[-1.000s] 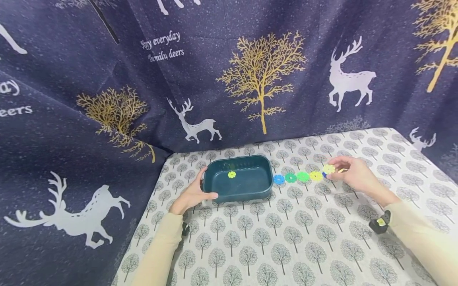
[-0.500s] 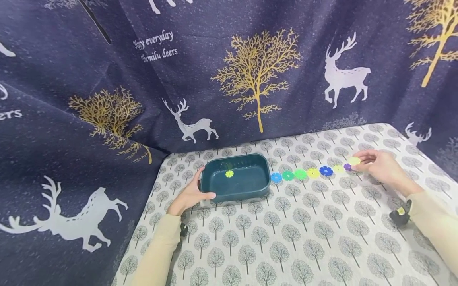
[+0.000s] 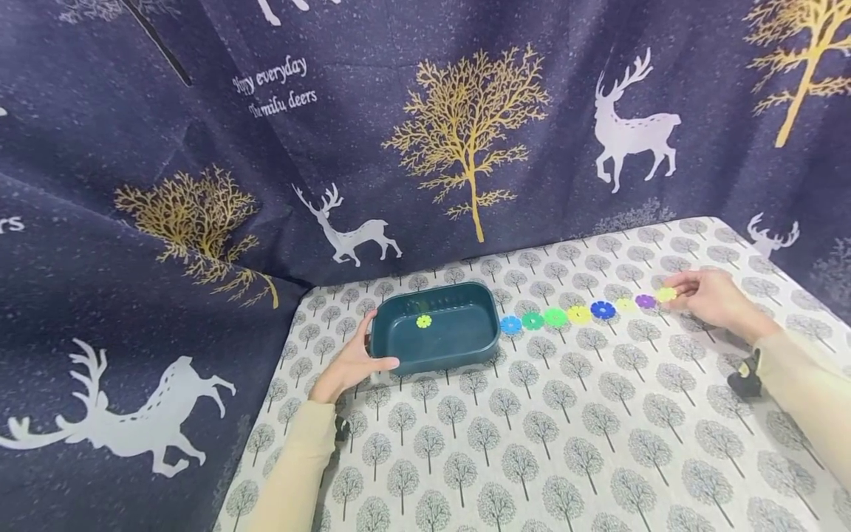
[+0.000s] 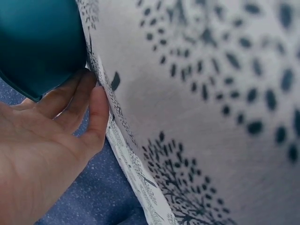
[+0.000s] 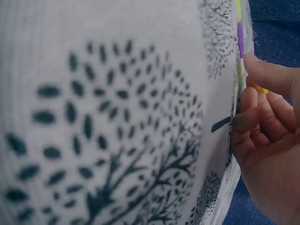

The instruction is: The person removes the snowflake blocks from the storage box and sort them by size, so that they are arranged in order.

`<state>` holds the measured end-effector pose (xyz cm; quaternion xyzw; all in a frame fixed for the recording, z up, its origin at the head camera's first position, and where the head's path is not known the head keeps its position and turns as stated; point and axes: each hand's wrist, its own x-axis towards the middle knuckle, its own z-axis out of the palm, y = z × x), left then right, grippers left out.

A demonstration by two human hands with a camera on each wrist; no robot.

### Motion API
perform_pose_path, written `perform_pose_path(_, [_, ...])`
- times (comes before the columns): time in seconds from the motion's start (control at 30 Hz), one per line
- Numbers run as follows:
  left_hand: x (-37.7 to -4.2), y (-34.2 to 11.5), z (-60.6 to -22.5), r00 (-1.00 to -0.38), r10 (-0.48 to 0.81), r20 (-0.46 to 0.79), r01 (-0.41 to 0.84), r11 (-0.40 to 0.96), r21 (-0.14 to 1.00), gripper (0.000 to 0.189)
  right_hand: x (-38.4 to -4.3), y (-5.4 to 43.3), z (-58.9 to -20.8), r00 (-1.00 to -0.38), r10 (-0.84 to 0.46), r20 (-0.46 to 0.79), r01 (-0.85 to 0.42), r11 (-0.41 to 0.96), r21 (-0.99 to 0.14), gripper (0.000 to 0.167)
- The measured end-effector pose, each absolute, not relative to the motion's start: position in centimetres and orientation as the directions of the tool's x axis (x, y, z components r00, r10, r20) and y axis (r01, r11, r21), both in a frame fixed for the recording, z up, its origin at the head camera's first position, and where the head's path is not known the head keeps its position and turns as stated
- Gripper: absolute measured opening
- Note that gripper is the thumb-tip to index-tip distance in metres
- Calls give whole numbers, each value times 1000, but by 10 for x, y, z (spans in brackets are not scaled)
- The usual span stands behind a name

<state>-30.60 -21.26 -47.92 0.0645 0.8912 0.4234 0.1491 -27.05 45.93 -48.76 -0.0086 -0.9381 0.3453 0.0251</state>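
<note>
In the head view, my left hand (image 3: pixel 349 366) holds the left end of a dark teal plastic tray (image 3: pixel 435 363), thumb at the front corner. A small yellow-green flower-shaped disc (image 3: pixel 423 321) lies inside it. From the tray's right side runs a row of notched plastic discs: light blue (image 3: pixel 510 324), two greens, yellow (image 3: pixel 579 314), dark blue (image 3: pixel 603 310), pale yellow (image 3: pixel 625 304) and purple (image 3: pixel 645 301). At the row's right end my right hand (image 3: pixel 714 299) pinches a pale yellow disc (image 3: pixel 666 294). In the right wrist view, fingers mostly hide a yellow piece (image 5: pixel 264 89).
A white tablecloth (image 3: pixel 465 443) printed with grey trees covers the table. Behind and to the left hangs a dark blue curtain (image 3: pixel 359 148) with deer and gold trees. The table's back edge meets this curtain.
My right hand has moved right along the row. Dark blue, pale yellow and purple discs now lie uncovered on the cloth behind it. The left hand stays on the tray; the view shifts slightly.
</note>
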Motion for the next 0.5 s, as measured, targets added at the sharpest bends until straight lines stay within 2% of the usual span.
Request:
perform_pose_path(0.2, [-306,-213,-479,-945,245,-215,-16,624,782,128,-274,463,-485,-1000,12,14,2,804,-594,51])
perform_pose_path(0.5, [-308,-214,-479,-945,252,-210,-8,623,782,124,-280,465,-474,-996,0,-88,53,803,-594,57])
